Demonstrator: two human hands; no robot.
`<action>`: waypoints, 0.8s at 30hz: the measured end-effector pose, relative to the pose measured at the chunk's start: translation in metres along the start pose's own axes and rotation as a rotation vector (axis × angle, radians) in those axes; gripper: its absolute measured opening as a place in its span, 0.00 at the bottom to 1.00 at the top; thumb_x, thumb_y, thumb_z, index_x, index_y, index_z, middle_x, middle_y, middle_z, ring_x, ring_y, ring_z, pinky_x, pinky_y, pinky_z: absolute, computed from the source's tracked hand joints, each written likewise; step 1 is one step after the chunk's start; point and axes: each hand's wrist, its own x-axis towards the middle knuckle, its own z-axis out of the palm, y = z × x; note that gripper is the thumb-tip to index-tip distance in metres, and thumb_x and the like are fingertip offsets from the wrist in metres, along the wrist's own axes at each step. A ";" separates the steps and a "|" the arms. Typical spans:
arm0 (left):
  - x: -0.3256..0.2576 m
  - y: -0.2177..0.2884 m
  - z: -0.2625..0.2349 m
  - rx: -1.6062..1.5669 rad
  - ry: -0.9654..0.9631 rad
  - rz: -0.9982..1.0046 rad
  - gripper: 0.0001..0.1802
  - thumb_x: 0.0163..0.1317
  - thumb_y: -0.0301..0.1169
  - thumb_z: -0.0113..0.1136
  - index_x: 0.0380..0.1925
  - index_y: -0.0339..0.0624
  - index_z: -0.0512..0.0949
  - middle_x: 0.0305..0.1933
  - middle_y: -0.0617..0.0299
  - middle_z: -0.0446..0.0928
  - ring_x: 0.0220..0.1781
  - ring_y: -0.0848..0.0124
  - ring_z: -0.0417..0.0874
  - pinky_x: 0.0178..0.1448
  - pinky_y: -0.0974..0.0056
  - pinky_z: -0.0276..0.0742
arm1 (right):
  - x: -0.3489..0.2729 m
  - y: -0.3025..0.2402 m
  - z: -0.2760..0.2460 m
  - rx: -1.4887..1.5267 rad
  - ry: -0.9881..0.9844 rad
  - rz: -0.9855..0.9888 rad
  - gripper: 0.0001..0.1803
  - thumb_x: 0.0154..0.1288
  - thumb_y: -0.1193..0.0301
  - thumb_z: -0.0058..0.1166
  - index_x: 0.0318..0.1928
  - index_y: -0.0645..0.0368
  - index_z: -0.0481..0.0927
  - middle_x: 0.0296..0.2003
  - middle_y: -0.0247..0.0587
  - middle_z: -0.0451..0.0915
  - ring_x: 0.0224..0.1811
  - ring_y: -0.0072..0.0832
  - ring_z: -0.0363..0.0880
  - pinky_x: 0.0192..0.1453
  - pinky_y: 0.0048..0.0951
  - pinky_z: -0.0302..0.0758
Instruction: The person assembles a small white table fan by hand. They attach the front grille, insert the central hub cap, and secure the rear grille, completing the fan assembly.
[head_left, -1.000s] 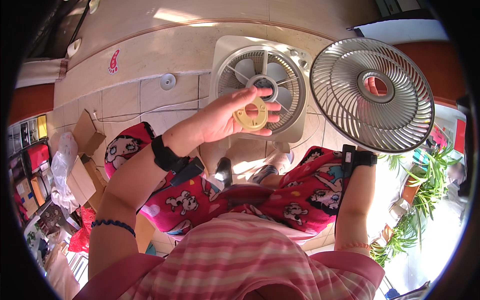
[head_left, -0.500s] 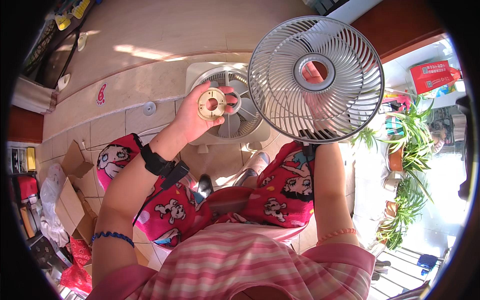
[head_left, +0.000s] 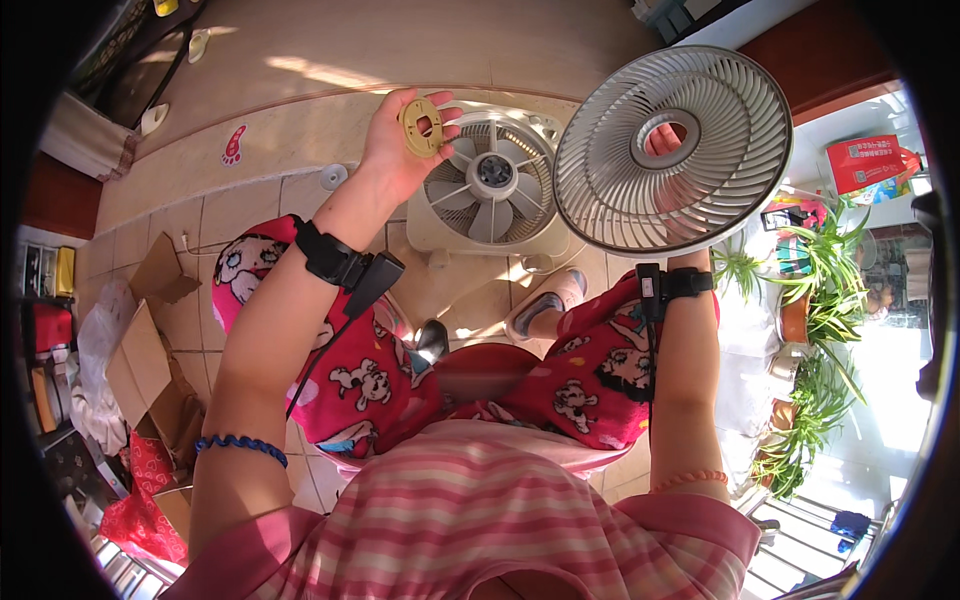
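Raised over the left side of the fan, my left hand [head_left: 385, 160] is closed on a cream-coloured round ring [head_left: 411, 128] with a hole in its middle. My right hand [head_left: 662, 141] is mostly hidden behind a round grey fan grille [head_left: 690, 200] and holds it up. Some of its fingers show through the grille's central opening. The grille's slats spiral outward to a dark rim. Between and beyond my knees stands a white box fan [head_left: 435, 228] with its front uncovered, so its grey blades [head_left: 490, 218] and dark hub [head_left: 494, 172] show.
Potted spider plants [head_left: 835, 270] line the right side near a red bag [head_left: 865, 165]. An opened cardboard box [head_left: 140, 360] and a white plastic bag [head_left: 100, 345] lie at the left. A small round grey piece [head_left: 333, 177] rests on the tiles left of the fan.
My left hand has moved farther away with the ring. The grille in my right hand has shifted right and tilted, uncovering more of the fan. The whole view has shifted slightly.
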 end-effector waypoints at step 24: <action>-0.038 -0.063 -0.076 0.303 0.190 -0.048 0.16 0.71 0.38 0.53 0.52 0.39 0.72 0.50 0.59 0.78 0.55 0.66 0.80 0.61 0.54 0.76 | -0.001 -0.015 -0.079 0.246 0.037 0.112 0.24 0.72 0.57 0.46 0.59 0.60 0.73 0.63 0.53 0.67 0.64 0.43 0.69 0.59 0.44 0.77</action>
